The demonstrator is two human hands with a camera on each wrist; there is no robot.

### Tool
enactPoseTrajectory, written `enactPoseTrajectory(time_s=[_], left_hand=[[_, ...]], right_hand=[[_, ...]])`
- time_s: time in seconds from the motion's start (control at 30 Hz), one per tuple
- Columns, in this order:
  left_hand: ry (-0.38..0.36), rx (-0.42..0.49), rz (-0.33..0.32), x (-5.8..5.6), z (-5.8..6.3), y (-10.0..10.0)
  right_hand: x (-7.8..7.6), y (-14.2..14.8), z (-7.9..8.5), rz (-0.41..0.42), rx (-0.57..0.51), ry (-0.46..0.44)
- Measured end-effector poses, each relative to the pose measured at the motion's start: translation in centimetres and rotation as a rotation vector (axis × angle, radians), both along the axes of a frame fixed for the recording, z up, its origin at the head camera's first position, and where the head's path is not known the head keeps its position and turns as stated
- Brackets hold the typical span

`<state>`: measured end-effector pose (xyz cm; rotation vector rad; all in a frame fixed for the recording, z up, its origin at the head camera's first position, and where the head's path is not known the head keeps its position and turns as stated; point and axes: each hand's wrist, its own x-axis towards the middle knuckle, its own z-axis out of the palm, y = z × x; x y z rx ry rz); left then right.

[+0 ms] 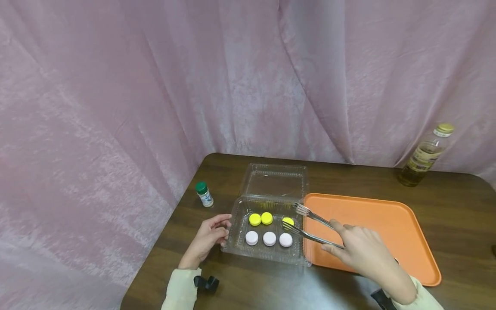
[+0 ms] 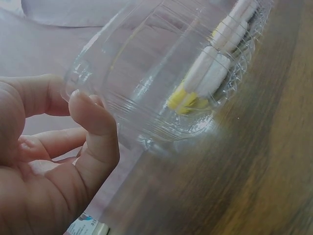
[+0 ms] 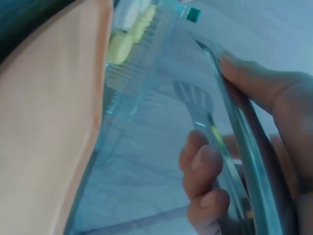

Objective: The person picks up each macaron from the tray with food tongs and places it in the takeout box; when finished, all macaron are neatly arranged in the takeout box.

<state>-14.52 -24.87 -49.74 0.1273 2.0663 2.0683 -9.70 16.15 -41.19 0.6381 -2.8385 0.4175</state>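
A clear plastic clamshell container (image 1: 240, 215) lies with its lid (image 1: 276, 180) folded back. Inside are several round macaron-like pieces: yellow ones (image 1: 266, 218) in the back row and white ones (image 1: 269, 238) in front. My left hand (image 1: 209, 239) pinches the container's left rim between thumb and finger, seen close in the left wrist view. My right hand (image 1: 360, 249) grips metal tongs (image 1: 321, 239) with fork-shaped tips. The tips stand apart over the container's right side, near the rightmost yellow piece (image 1: 288, 222). No piece is seen held between them.
An orange tray (image 1: 399, 232) lies right of the container, under my right hand. A small green-capped bottle (image 1: 204, 194) stands at the left. Toward the back right stands an oil bottle (image 1: 424, 157) with a yellow cap. Pink curtains (image 1: 252, 86) hang behind the wooden table (image 1: 348, 176).
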Motion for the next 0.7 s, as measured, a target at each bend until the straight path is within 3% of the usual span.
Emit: enactPoseTrajectory(time_s=[0.17, 0.43, 0.7], left_hand=[[0.01, 0.005, -0.016, 0.0, -0.1, -0.2], [0.005, 0.009, -0.019, 0.1, -0.2, -0.3], [-0.001, 0.003, -0.014, -0.1, -0.2, -0.4]], right_hand=[[-0.2, 0.4, -1.0, -0.071, -0.11, -0.015], [-1.0, 1.7, -1.2, -0.129, -0.217, -0.062], [-1.8, 3.2, -1.3, -0.132, -0.252, -0.005]])
